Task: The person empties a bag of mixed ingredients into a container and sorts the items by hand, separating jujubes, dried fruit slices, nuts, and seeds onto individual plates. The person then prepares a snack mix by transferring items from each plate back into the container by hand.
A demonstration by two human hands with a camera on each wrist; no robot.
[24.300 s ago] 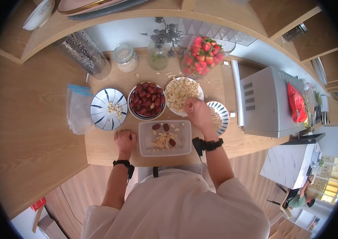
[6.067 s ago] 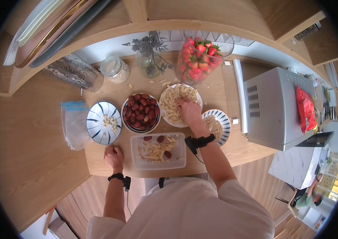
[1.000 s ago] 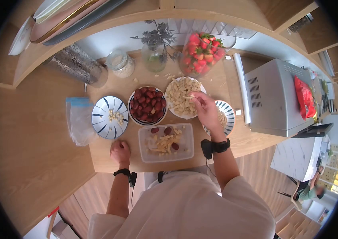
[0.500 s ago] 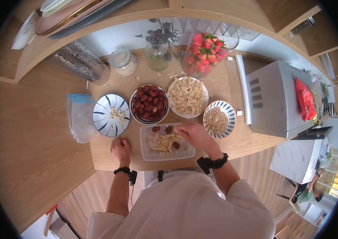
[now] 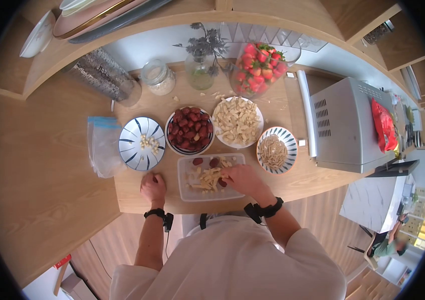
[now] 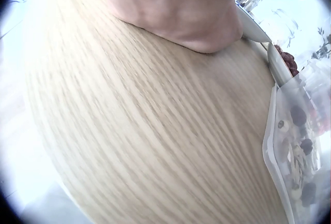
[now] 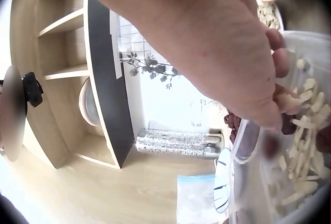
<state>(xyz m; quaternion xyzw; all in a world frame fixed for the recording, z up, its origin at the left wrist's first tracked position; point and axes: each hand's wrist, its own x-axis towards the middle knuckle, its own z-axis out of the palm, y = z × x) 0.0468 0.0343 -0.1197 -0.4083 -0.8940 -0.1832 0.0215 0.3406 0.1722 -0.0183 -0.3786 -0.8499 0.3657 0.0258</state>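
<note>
A clear container holds pale slices and several red dates near the table's front edge. My right hand reaches over its right side, thumb and fingers together around a pale slice; the right wrist view shows the hand close up above the slices. Left of the container, my left hand rests on the table with curled fingers; whatever lies inside them is hidden. Behind stand a plate of white pieces, a bowl of dates, a plate of pale slices and a striped bowl.
Plastic bags lie at the left. A glass jar, a vase and a clear container of strawberries stand at the back. To the right are a white roll and a silver appliance. A person sits far right.
My right hand has gone from the plate of pale slices, a slice between its fingers, to the clear container, and lower over it in the last half second. My left hand has stayed on the table.
</note>
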